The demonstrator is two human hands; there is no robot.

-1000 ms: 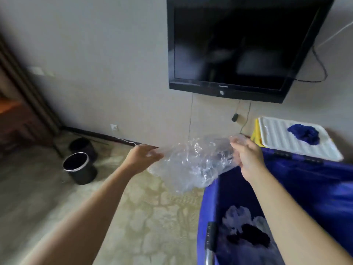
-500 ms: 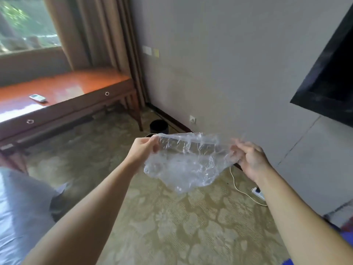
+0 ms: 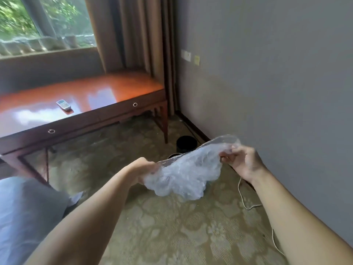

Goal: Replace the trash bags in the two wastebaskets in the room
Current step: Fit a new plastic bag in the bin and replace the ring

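Observation:
A crumpled clear trash bag (image 3: 183, 175) hangs stretched between my two hands above the carpet. My left hand (image 3: 142, 170) grips its left edge and my right hand (image 3: 241, 162) pinches its right edge, held a little higher. Behind the bag, a black wastebasket (image 3: 186, 143) stands on the floor by the wall. The rim of a second wastebasket (image 3: 172, 155) peeks out just above the bag; the bag hides the rest of it.
A glossy wooden desk (image 3: 80, 98) with drawer pulls and a remote (image 3: 63, 105) stands under the window at left. Curtains (image 3: 137, 35) hang in the corner. A white cable (image 3: 246, 201) trails along the grey wall at right. A grey fabric mass (image 3: 23, 213) fills the lower left.
The view has swung left from the television and blue cart to the desk and window. My hands still hold the bag; the right hand has risen and the wastebaskets are nearer.

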